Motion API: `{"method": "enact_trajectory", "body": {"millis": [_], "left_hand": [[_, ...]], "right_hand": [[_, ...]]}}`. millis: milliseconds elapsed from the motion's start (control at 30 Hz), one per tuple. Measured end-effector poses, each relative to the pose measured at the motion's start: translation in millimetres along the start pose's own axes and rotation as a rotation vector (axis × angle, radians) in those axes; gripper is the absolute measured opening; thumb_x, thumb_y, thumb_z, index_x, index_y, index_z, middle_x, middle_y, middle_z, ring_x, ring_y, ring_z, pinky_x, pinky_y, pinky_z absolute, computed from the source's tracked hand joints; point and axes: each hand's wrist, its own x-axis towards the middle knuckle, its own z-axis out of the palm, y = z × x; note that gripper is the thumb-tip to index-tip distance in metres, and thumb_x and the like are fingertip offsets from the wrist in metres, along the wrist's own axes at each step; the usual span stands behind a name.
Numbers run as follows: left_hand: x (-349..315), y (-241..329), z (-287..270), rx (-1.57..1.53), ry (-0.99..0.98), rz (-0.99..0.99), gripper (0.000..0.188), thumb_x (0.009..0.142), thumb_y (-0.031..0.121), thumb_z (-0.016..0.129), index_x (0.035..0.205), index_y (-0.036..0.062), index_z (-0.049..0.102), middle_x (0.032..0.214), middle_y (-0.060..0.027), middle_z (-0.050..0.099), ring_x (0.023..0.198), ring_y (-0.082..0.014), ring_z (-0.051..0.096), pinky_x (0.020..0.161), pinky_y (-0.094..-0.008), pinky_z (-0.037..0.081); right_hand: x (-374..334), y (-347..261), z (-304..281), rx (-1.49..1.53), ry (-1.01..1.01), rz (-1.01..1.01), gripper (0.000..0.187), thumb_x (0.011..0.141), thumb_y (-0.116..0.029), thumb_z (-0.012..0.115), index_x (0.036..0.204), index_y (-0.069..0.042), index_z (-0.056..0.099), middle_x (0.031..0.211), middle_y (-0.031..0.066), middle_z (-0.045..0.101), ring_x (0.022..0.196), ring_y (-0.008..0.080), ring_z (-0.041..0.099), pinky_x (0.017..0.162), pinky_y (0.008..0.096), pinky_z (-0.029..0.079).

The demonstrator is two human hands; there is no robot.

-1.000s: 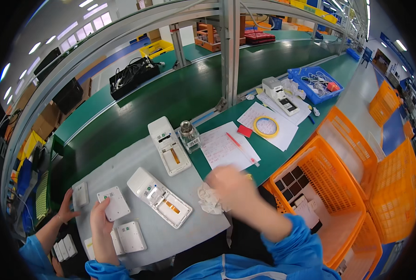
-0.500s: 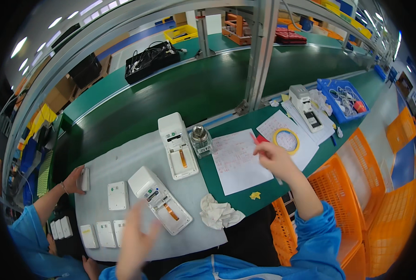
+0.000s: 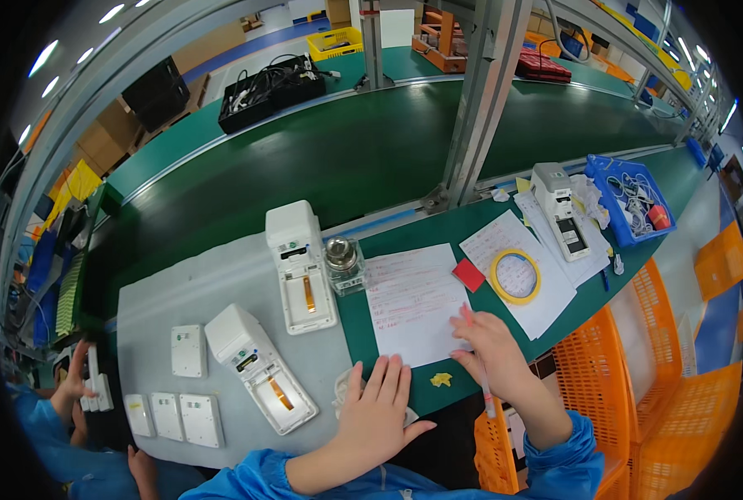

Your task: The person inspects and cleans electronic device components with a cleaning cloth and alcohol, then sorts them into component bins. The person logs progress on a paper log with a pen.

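At the lower middle of the frame the left hand is lying flat, fingers spread, pressing on a crumpled white cloth at the near edge of the bench. Just right of it the right hand is resting on the lower right corner of a white paper sheet, its fingers curled and pinching a thin pen that is pointing down past the bench edge. A small yellow scrap is lying on the green mat between the two hands, touching neither.

Left of the left hand an open white device is lying slanted on the grey pad, with bare pad around it. At the lower left, small white plates are sitting in a row near the edge, where another person's hand is holding more white pieces. Orange crates are crowding the lower right, below the bench edge.

Farther up, a second white device is lying beside a glass jar. To the right a red square and a yellow tape ring are lying on paper. Beyond them a green conveyor belt is running bare across the frame.

Half a second ago the left hand was raised over the slanted device, and the right hand was up by the red square; both are now lower, near the bench edge.
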Motion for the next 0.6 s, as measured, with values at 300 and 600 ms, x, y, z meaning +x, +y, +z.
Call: {"method": "enact_trajectory", "body": {"millis": [300, 600], "left_hand": [[5, -9, -4, -0.056, 0.039, 0.037, 0.083, 0.077, 0.059, 0.062, 0.123, -0.0089, 0.051, 0.130, -0.0229, 0.050, 0.124, -0.0360, 0.045, 0.105, -0.0553, 0.026], [-3, 2, -12, 0.009, -0.028, 0.050, 0.070, 0.078, 0.053, 0.065, 0.118, -0.0047, 0.057, 0.126, -0.0207, 0.054, 0.120, -0.0317, 0.050, 0.102, -0.0529, 0.030]], "right_hand": [[60, 56, 13, -0.417, 0.058, 0.136, 0.037, 0.070, -0.013, 0.075, 0.098, -0.003, 0.054, 0.092, 0.0142, 0.060, 0.089, 0.0342, 0.054, 0.079, 0.0418, 0.044], [75, 60, 4, -0.400, 0.176, 0.057, 0.031, 0.078, -0.012, 0.068, 0.106, -0.003, 0.056, 0.103, 0.0134, 0.062, 0.089, 0.0276, 0.055, 0.077, 0.0367, 0.046]]}}
